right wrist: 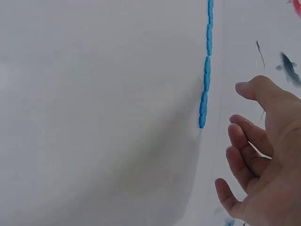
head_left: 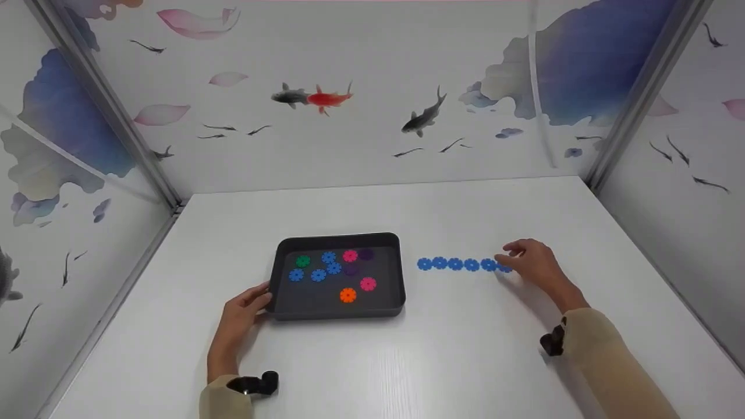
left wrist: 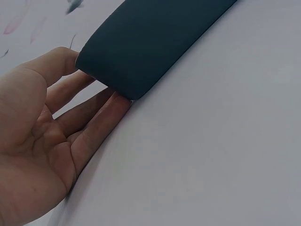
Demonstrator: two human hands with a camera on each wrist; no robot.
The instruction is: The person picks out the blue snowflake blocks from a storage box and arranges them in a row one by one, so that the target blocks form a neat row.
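A dark grey tray [head_left: 337, 313] sits on the white table, its left side held by my left hand [head_left: 238, 317]. In the left wrist view the thumb is at the rim of the tray [left wrist: 141, 42] and the fingers are at its lower edge. Several flower-shaped discs lie inside: blue [head_left: 318, 275], green [head_left: 303, 261], pink [head_left: 368, 284], purple and orange [head_left: 348, 295]. Right of the tray, blue flower discs [head_left: 456, 264] form a row. My right hand [head_left: 532, 265] hovers over the row's right end, fingers loosely bent and holding nothing in the right wrist view.
The white table [head_left: 372, 361] is enclosed by a back wall [head_left: 361, 151] and side walls printed with fish and petals. Metal posts [head_left: 646, 93] stand at the corners. A black wrist camera [head_left: 553, 341] is on each sleeve.
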